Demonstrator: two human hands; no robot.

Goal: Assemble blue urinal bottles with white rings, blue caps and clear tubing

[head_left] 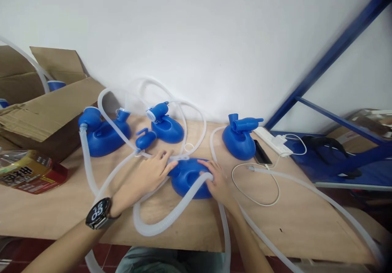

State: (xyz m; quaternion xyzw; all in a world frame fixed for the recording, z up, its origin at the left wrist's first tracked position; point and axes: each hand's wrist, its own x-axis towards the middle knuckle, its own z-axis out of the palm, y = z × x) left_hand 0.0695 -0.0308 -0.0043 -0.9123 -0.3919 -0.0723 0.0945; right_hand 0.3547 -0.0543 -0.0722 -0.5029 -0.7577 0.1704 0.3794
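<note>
A blue plastic urinal bottle [180, 185] lies on the table in front of me. My left hand [157, 167] is closed around its neck end at the left. Against the bottle's right side, my right hand [218, 179] grips with bent fingers. A thick white corrugated hose [167, 220] loops below the bottle and runs up to my right hand, where its end is hidden. Just beyond my left hand sits a small blue bulb-shaped piece with a handle [145, 139], joined to a white tube.
More blue bottles stand behind: one at left [105, 140], one at centre [168, 130], one at right [240, 144]. A cardboard box [52, 118], a drink bottle [33, 171], a phone [262, 152], a power strip [272, 140], a cable and loose hoses [330, 203] surround them.
</note>
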